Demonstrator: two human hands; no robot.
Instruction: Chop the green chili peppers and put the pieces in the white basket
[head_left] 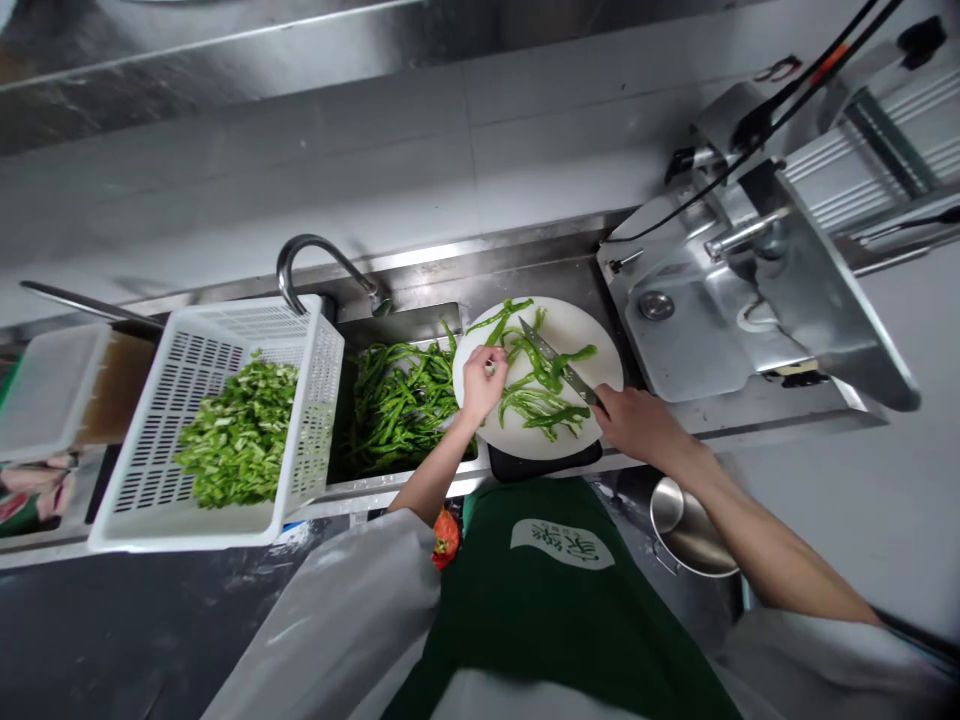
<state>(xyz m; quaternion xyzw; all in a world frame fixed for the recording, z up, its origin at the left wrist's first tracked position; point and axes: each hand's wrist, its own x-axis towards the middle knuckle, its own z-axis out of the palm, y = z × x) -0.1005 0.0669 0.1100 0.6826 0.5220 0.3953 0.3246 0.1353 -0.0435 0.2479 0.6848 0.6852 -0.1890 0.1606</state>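
Someone in a dark green apron [555, 610] with a white leaf-shaped print works at a metal tabletop [517, 278]. Taking the round white cutting board as the clock's middle and twelve toward the wall, the apron is at six. At seven, by the left sleeve [337, 620], is a small red item [445, 538] I cannot identify. Lower down, at four, stands a metal pot [686, 525].

The right hand [637, 422] comes in between three and four, its fingers clamped around the handle of a knife [576, 384]. The blade points toward eleven, lying across the peppers. The left hand [484, 382] is at the board's nine o'clock edge, fingers curled inward; I cannot tell whether they pinch anything.

Long green peppers [544, 408] lie loosely over the cutting board [517, 446], several of them near its middle. Just beside it, at nine, a sink [427, 322] holds a heap of whole green peppers [401, 400]. Farther along at nine, a white slotted basket [154, 480] holds chopped green pieces [240, 430].

Farther back, a curved faucet [322, 242] rises near ten, and a metal machine [750, 290] stands between two and three. Behind runs a pale wall [375, 160].
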